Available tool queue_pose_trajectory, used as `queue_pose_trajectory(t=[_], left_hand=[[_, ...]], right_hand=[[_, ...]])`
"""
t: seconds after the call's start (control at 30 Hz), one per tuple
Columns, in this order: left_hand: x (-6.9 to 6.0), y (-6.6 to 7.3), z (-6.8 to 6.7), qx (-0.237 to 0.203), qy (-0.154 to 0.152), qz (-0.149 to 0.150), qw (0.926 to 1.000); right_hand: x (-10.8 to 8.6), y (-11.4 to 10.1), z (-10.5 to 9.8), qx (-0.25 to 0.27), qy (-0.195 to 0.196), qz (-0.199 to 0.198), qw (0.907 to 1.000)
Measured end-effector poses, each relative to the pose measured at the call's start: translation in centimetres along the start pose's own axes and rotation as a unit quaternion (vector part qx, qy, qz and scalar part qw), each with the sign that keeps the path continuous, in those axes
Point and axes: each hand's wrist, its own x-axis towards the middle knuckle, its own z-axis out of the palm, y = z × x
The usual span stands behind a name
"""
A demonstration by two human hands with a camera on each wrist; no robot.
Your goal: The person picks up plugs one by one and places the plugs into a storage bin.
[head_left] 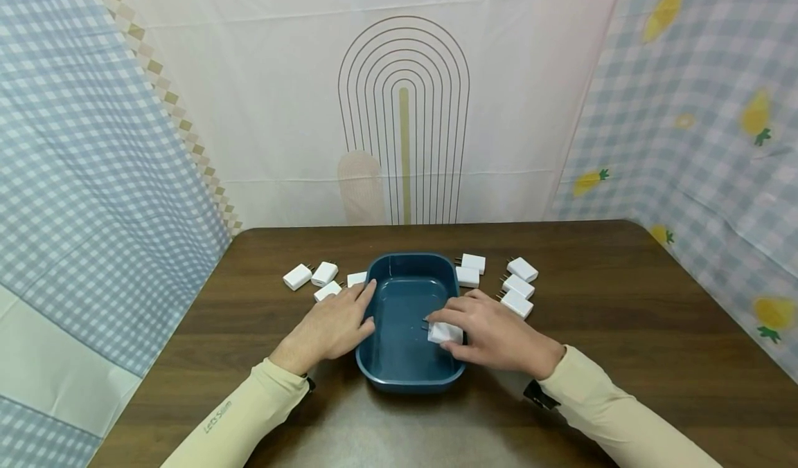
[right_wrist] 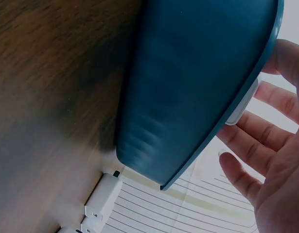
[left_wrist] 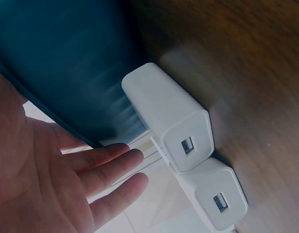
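Wood table (head_left: 623, 316) on my feed: my right hand (head_left: 492, 333) pinches a white charger (head_left: 441, 333) between thumb and fingers, blue bin (head_left: 399, 357) beneath them; left hand (head_left: 333, 322) relaxed, fingers extended (more chargers (head_left: 357, 279) just beyond).

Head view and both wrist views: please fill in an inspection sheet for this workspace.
Surface: brown wood-grain table.
Job's things: blue tub; loose white adapters, four showing left of it, five right; one held adapter.
Clutter: nothing seen.
Grippers: left hand at the tub's left rim, holding nothing; right hand grips the held adapter just inside the right rim.
Cables: nothing seen.
Surroundings: patterned backdrop cloth; blue checked cloth at both sides.
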Motion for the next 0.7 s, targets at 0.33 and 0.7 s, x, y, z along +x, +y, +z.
queue_pose_trajectory(t=[0.33, 0.7], left_hand=[[-0.13, 0.06, -0.04, -0.007, -0.003, -0.005, 1.0], [-0.02, 0.13, -0.09, -0.009, -0.004, -0.005, 0.9999]], right_hand=[[0.07, -0.2, 0.42, 0.024, -0.022, -0.001, 0.9995], [0.15, -0.57, 0.6, 0.046, -0.058, 0.005, 0.9972]])
